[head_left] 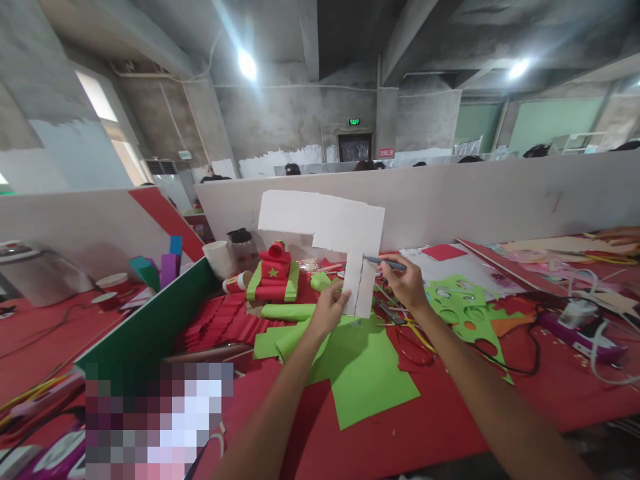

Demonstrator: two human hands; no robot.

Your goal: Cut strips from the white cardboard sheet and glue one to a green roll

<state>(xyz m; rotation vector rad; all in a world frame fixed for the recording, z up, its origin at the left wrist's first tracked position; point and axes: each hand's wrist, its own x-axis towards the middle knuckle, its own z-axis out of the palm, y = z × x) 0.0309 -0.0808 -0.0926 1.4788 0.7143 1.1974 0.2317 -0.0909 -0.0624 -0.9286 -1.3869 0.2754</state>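
Observation:
A white piece of cardboard [345,227], cut in an angular shape, is held up above the table. My left hand [331,308] grips the edge of its lower strip, thumb in front. In my right hand [404,283] is a dark grey pen [387,263], its tip at the strip. A dark, slightly wavy line runs down the strip below the tip. Beneath my hands lie bright green sheets [370,380], one partly rolled. Scissors with yellow and red handles [420,340] rest by my right wrist.
A red model with a yellow star [274,273] stands behind folded red paper [225,320]. At left are a green divider [150,327] and a paper cup [218,257]. A perforated green sheet [465,307] and a purple glue gun [583,337] lie right. A white partition [475,200] stands behind.

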